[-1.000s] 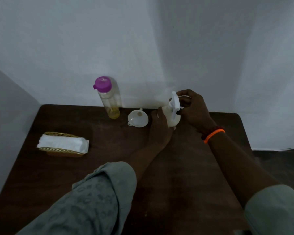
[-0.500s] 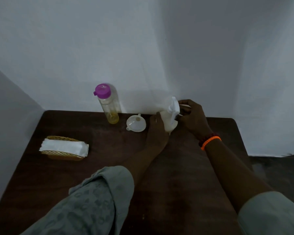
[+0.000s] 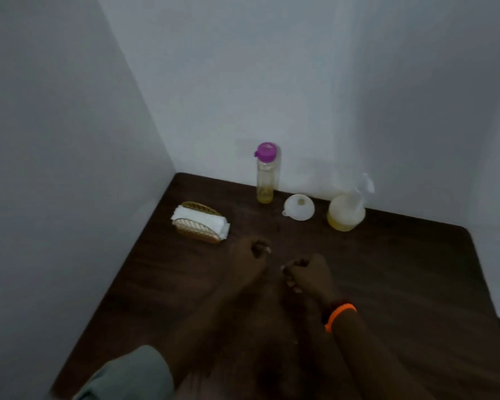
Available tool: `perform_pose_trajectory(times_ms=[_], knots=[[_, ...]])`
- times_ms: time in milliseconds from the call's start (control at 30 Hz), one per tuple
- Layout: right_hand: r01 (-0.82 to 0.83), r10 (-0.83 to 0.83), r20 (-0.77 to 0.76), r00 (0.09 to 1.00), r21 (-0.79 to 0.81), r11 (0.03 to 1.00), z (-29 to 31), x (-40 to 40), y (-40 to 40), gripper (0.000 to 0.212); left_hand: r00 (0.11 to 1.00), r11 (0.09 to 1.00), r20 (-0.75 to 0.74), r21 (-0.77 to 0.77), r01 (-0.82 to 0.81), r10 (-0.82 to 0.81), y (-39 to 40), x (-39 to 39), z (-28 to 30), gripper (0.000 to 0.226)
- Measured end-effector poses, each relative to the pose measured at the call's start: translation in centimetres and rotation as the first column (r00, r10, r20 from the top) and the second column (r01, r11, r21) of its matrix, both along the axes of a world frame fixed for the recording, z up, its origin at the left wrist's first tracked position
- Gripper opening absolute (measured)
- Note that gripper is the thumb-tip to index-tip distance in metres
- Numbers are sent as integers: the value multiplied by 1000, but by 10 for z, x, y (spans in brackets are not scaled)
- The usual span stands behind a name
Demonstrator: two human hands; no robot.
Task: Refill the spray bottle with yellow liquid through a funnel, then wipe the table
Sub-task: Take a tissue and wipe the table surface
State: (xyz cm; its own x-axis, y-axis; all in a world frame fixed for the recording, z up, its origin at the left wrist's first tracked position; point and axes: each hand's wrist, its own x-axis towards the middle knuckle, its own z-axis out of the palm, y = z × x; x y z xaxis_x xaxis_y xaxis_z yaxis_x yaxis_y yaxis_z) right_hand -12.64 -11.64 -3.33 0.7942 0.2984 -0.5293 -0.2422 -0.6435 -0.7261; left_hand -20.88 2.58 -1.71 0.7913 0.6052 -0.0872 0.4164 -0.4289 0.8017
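The white spray bottle (image 3: 345,212) stands alone at the back of the dark table (image 3: 387,284), its trigger head on top and yellow liquid in its base. To its left a white funnel (image 3: 299,207) lies on the table. Further left stands a clear bottle with a purple cap (image 3: 265,174), a little yellow liquid at its bottom. My left hand (image 3: 251,255) and my right hand (image 3: 306,272) hover over the middle of the table, well short of the bottles. Both have their fingers curled in and hold nothing.
A wicker basket with folded white cloths (image 3: 199,223) sits at the left of the table, close to my left hand. White walls meet in a corner behind the table. The table's right edge (image 3: 485,284) drops to the floor.
Both hands have let go of the spray bottle and pulled back toward me. The view has swung, so the objects now sit further right in the frame.
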Motion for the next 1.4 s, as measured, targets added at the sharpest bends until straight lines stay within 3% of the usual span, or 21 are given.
perform_pose_trajectory(times_ms=[100, 233, 500, 800, 1067, 1400], knots=[[-159, 155, 86, 984, 43, 986, 13, -8, 53, 17, 996, 996, 8, -4, -92, 92, 62, -33, 10, 7], [-178, 166, 147, 975, 74, 981, 15, -7, 111, 8, 979, 975, 6, -86, -203, 205, 139, -59, 22, 7], [-175, 139, 334, 932, 79, 981, -8, 13, 173, 12, 984, 975, -15, 133, -175, 179, 248, -38, -6, 16], [-224, 194, 316, 929, 63, 972, -23, 24, 189, 18, 978, 980, -207, 188, 62, -22, 269, -22, -28, 22], [-284, 249, 363, 898, 44, 958, -19, 26, 194, 7, 996, 982, -94, 187, 10, 8, 267, -21, -30, 13], [-313, 291, 382, 877, -4, 950, -25, 22, 195, 8, 999, 968, 13, 250, 36, -41, 266, -35, -20, 14]])
